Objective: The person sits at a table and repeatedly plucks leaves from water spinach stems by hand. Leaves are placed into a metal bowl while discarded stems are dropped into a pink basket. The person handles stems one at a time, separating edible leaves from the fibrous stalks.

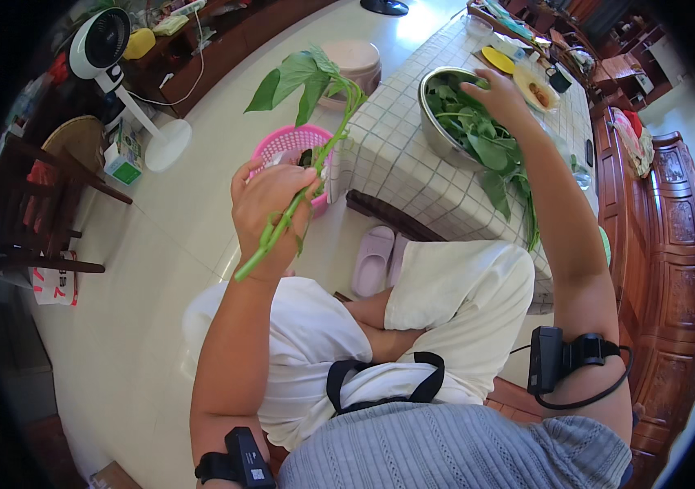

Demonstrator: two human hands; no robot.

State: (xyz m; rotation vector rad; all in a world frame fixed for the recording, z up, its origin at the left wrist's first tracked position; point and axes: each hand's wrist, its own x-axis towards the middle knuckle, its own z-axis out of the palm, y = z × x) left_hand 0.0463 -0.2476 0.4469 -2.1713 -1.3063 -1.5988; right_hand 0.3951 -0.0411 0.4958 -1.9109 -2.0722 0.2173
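My left hand (271, 211) grips a long green leafy stem (340, 131), its cut end pointing down toward my wrist and its broad leaves fanning out at the top. Below that hand, a pink perforated plastic basket (274, 136) stands on the floor with scraps and pale wrapping inside. Over a stainless steel bowl (430, 125) on the table, my right hand (502, 101) has its fingertips at the leafy greens (454, 110). A bit of green shows between the thumb and fingers; whether they pinch it is unclear. More long-stemmed greens (509, 189) lie beside the bowl, partly behind my right forearm.
The table has a checked tablecloth (378, 131), with a yellow plate (498, 60), a food dish (537, 91) and a dark mug (559, 79) farther back. Lilac slippers (373, 260) lie underneath. A white fan (133, 104) and wooden chair (41, 202) stand left; a carved wooden bench (665, 244) is right.
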